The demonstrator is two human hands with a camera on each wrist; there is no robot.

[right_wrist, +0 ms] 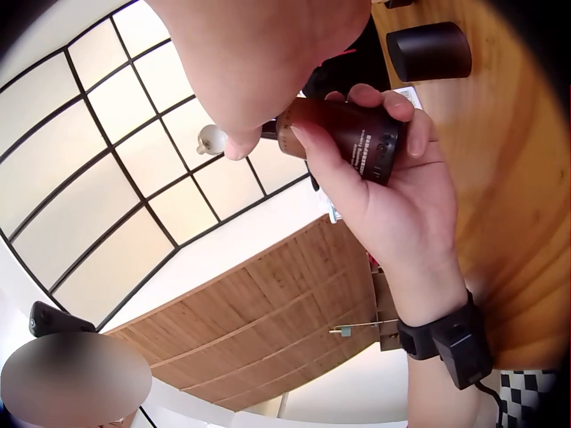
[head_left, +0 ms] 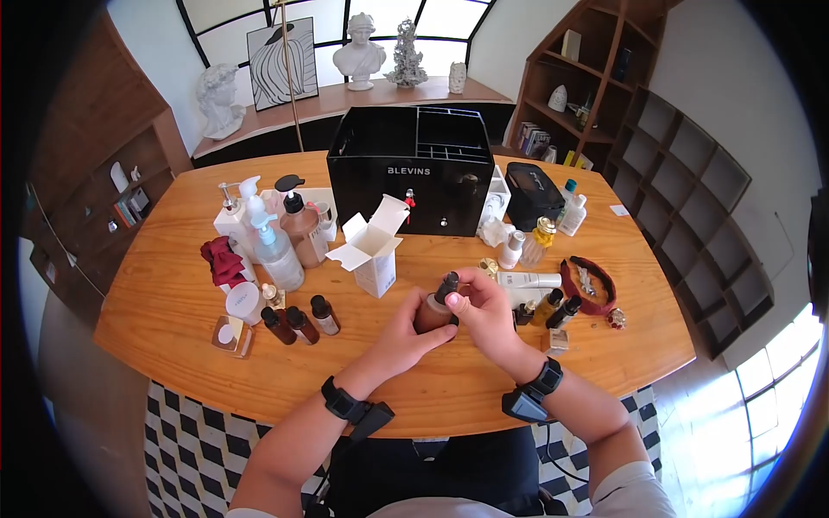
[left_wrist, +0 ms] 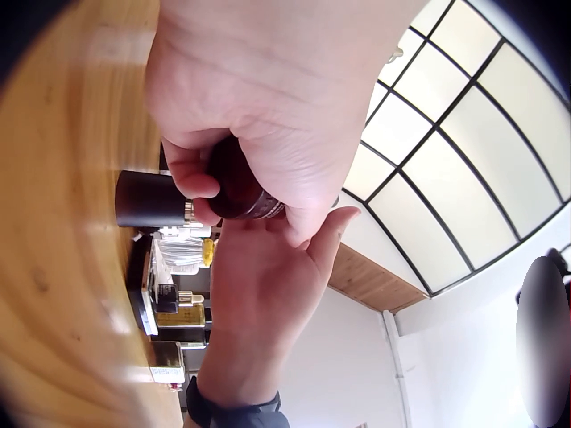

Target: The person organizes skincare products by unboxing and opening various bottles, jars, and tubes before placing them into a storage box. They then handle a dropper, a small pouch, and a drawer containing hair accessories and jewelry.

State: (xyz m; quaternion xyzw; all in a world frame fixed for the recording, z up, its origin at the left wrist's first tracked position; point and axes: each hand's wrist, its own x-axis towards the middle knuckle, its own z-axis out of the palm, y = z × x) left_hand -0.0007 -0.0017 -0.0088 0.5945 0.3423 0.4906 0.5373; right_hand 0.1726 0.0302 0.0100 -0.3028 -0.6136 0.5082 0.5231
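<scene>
A brown bottle (head_left: 431,318) with a dark pump top (head_left: 447,285) is held above the table near its front middle. The left hand (head_left: 408,334) grips its body, fingers and thumb curled round it; the right wrist view shows the bottle (right_wrist: 337,134) tilted in the left hand (right_wrist: 406,209), small print on its side. Fingers of the right hand (head_left: 489,318) pinch the pump top. In the left wrist view the left hand (left_wrist: 259,98) covers much of the dark bottle (left_wrist: 234,183), with the right hand (left_wrist: 263,294) beyond it. A black cap (right_wrist: 430,51) lies on the table.
An open white box (head_left: 373,263) stands behind the hands, before a black case (head_left: 406,194). Pump bottles (head_left: 278,259) and small dark bottles (head_left: 302,325) are at the left. A white tube (head_left: 528,281), a red ring-shaped item (head_left: 609,285) and several small bottles lie at the right.
</scene>
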